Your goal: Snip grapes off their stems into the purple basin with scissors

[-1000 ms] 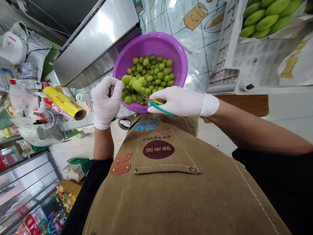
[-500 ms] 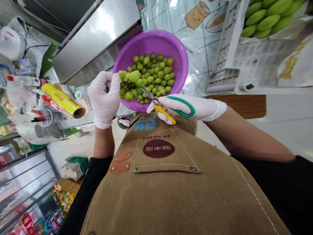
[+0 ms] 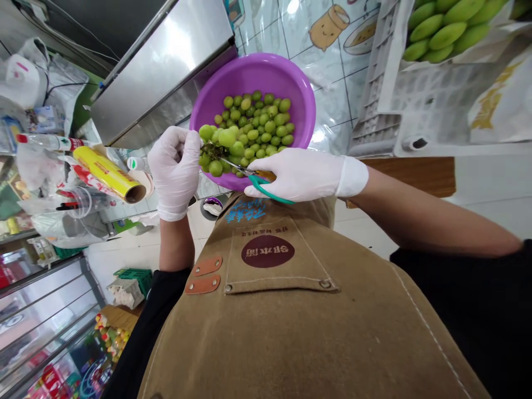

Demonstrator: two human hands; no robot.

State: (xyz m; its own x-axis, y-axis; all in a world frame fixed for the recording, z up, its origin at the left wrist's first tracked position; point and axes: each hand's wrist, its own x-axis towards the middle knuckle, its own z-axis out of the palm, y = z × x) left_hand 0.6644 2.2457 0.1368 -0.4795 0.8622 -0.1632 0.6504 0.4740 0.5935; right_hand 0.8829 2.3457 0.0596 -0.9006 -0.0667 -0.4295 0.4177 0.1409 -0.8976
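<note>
My gloved left hand (image 3: 174,170) is closed on the stem end of a bunch of green grapes (image 3: 226,138), held over the left side of a purple basin (image 3: 305,100). Many loose green grapes (image 3: 266,123) lie in the basin. In my gloved right hand (image 3: 297,173) is a pair of scissors (image 3: 266,185) with one green and one yellow handle. Their blades point left, in among the stems of the bunch. The blade tips are partly hidden by grapes and stems.
A steel appliance (image 3: 162,66) stands behind the basin on the left. On the right, a white plastic crate (image 3: 386,105) sits by green oblong fruit (image 3: 446,33). A yellow roll (image 3: 108,174), a bottle (image 3: 47,142) and plastic bags crowd the left side.
My right hand has turned over and moved the scissors left, bringing the blades from beside the bunch in among its stems. My left hand still holds the bunch, nearly in place.
</note>
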